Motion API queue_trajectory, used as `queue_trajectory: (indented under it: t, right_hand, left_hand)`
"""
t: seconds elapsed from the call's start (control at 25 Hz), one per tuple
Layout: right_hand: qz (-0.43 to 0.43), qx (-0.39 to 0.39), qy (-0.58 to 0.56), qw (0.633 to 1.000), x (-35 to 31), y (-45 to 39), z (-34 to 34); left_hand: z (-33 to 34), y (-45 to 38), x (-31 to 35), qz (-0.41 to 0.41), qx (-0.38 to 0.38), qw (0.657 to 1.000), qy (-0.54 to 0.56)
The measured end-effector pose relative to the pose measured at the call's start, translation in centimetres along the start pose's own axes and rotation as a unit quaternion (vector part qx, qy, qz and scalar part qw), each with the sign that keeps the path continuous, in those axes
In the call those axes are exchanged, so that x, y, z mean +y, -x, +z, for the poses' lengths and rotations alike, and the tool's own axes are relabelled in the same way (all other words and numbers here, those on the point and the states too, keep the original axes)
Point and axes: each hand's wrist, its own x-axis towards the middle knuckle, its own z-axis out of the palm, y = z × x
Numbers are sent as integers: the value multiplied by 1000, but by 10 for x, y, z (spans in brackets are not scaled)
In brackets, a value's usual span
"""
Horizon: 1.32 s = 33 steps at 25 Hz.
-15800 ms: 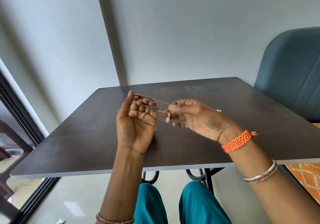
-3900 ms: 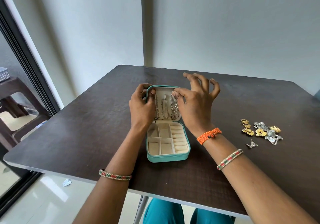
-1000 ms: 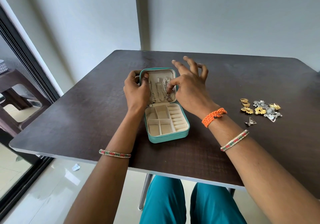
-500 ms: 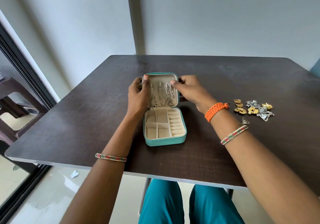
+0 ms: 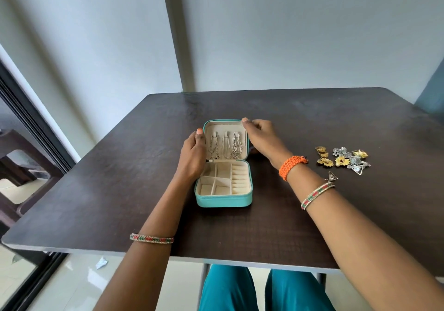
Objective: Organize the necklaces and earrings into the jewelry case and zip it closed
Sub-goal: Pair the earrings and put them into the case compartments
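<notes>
Necklaces point(image 5: 225, 145) hung in three loops inside the raised lid of the teal jewelry case point(image 5: 223, 201), at the centre of the dark worktop point(image 5: 120, 178). Left hand point(image 5: 192, 157) wrapped along the lid's 9 o'clock edge, thumb on the rim, fingers behind and out of sight. Right hand point(image 5: 260, 137) pinching the lid's top corner at 1 o'clock, remaining fingers curled loosely behind. Tray compartments below showing only cream lining. Earrings point(image 5: 342, 158) heaped at 3 o'clock from the case, well apart from it, one triangular piece point(image 5: 332, 176) lying nearer the right wrist.

Judged step: steadying the lid and checking the chains before moving on to the earrings. To do it well:

- Keep the lid upright with the left hand alone; free the right for fetching.
- Make sure every chain sits within the lid's border, so nothing catches the zip later.
- Bring earrings over in pairs, not as a scoop; likely tangle-prone and quick to scatter.
- Drop pairs into separate compartments, studs toward the ridged rolls at the tray's 3 o'clock side.
- Leave zipping until the worktop heap is gone.
</notes>
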Motion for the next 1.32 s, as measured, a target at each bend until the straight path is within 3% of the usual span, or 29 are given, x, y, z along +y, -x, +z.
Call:
queue_trajectory:
  t: [0.2, 0.4, 0.6, 0.72, 0.84, 1.0, 1.16, 1.32]
  right_hand:
    - [-42, 51, 92, 994, 1, 3, 0]
    - [-78, 67, 119, 988, 6, 18, -13]
    - [-124, 79, 135, 980, 0, 42, -67]
    - [-130, 76, 138, 979, 5, 57, -102]
    - [-127, 94, 140, 977, 18, 65, -128]
    - [-77, 142, 190, 968, 50, 55, -157]
    - [-54, 73, 355, 931, 68, 37, -164]
    - [-77, 16, 417, 906, 65, 22, -156]
  left_hand:
    - [-1, -5, 4, -2, 38, 999, -8]
    - [0, -10, 14, 31, 25, 996, -81]
    - [15, 10, 64, 160, 42, 965, -205]
    - [50, 41, 94, 249, 16, 949, -193]
    - [93, 62, 97, 283, -41, 943, -171]
    - [140, 62, 76, 238, -87, 951, -179]
    - [166, 45, 63, 171, -104, 958, -203]
    - [182, 35, 52, 138, -149, 956, -211]
